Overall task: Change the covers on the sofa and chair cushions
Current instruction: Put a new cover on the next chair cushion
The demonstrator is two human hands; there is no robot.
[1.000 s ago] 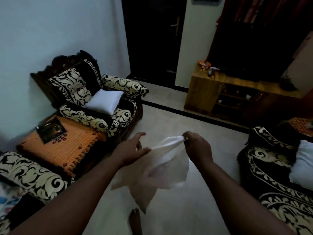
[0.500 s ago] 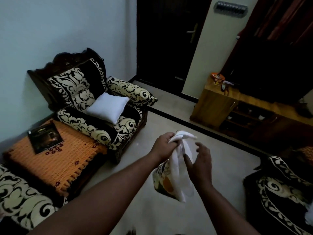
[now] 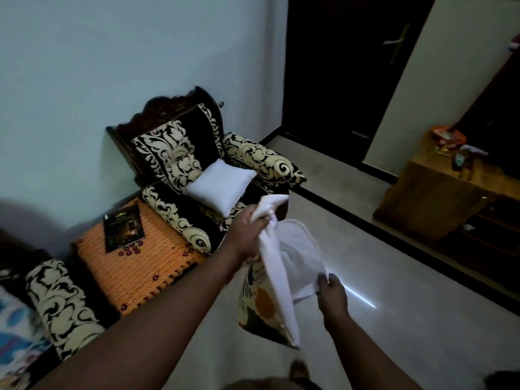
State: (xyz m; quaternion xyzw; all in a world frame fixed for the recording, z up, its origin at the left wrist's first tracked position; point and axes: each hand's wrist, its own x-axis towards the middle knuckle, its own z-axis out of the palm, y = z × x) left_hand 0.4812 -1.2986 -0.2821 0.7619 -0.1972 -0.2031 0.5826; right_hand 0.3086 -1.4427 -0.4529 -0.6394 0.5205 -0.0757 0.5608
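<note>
A cushion cover (image 3: 278, 274), white on its inside with an orange and green print on its lower part, hangs in front of me above the floor. My left hand (image 3: 247, 229) grips its bunched top corner. My right hand (image 3: 332, 294) pinches the lower edge of its open mouth. A bare white cushion (image 3: 221, 187) lies on the seat of the black and cream patterned armchair (image 3: 180, 161), just beyond my left hand.
An orange woven side table (image 3: 135, 263) with a dark booklet (image 3: 123, 228) stands left of the armchair. A patterned sofa arm (image 3: 62, 302) sits at the lower left. A wooden cabinet (image 3: 439, 201) stands at the right, and a dark door (image 3: 343, 66) lies beyond.
The cover went from spread between both hands to bunched in my left hand. My right hand has dropped and pulled one edge down and right, so the mouth gapes. My view has swung left.
</note>
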